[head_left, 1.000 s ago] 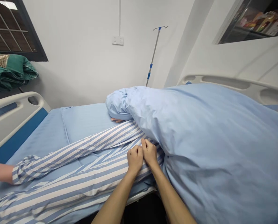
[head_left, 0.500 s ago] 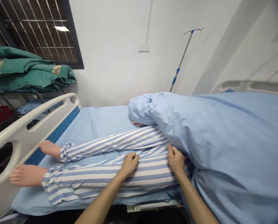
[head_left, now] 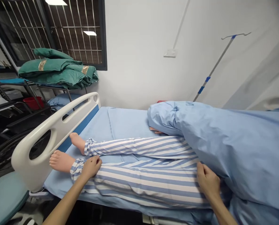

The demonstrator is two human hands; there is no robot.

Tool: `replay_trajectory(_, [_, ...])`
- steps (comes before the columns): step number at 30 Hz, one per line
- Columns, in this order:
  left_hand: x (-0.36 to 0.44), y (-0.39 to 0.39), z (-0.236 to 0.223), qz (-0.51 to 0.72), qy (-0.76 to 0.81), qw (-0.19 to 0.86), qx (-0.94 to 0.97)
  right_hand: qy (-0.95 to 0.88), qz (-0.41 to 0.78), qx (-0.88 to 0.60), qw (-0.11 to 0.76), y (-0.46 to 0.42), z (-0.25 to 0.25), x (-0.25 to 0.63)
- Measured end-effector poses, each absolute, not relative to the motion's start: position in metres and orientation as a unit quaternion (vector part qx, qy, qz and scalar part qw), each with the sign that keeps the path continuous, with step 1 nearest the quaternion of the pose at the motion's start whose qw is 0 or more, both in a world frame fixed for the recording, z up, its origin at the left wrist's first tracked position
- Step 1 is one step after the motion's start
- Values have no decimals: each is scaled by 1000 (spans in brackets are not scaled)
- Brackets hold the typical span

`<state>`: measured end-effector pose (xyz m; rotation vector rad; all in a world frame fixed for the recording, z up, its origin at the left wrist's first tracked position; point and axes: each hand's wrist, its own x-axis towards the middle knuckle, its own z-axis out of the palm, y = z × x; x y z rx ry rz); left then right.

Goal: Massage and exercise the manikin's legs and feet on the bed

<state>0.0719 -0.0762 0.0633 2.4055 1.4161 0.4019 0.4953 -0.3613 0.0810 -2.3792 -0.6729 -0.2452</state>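
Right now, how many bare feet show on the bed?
2: the nearer foot by the left hand, the farther foot beyond it, both poking out of striped trousers.

Bed [head_left: 57, 129] w/ lt blue sheet [head_left: 128, 122]; on it manikin [head_left: 62, 162] in striped trousers [head_left: 148, 178], partly under quilt [head_left: 237, 147].

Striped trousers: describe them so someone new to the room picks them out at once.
From the white bed end panel at picture left, go right to the two bare feet. The striped trousers start at those ankles and run across the blue sheet to the bulky blue quilt. Their lengthwise blue-and-white stripes set them apart from that plain bedding.
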Motion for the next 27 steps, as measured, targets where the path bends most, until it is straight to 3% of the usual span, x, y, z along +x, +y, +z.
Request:
replay_trajectory(9, [72, -85, 53, 136, 495, 67, 856, -226, -54, -934, 271, -358, 80, 499])
replay_trajectory(18, [68, -87, 58, 146, 485, 82, 858, -207, -33, -944, 254, -354, 83, 500])
replay_trajectory(27, [67, -85, 59, 139, 479, 98, 861, -195, -40, -965, 172, -350, 81, 499])
